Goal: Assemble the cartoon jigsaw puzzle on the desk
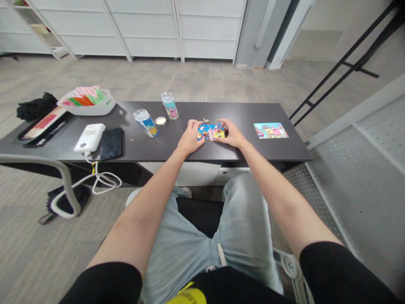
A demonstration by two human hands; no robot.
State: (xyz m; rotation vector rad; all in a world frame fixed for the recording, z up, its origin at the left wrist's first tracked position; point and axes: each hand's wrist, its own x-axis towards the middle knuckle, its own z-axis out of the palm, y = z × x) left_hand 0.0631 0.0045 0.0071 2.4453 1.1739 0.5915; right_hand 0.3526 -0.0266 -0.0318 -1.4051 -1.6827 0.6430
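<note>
A small, colourful cartoon jigsaw puzzle (209,131) lies on the dark desk between my hands, with several loose pieces along its edges. My left hand (191,137) grips its left side, thumb at the near edge and fingers curled at the far edge. On the opposite side my right hand (230,134) holds the puzzle between thumb and fingertips. One loose puzzle piece (206,120) sits just beyond the far edge. Farther right lies a flat cartoon picture card (271,130), apart from both hands.
Left of my hands stand two clear cartoon-printed canisters, a blue one (146,123) and a pink one (170,106), with a round lid (160,121) between. Beyond are a black phone (111,144), a white power bank (90,138) with a hanging cable, and a white basket (91,109).
</note>
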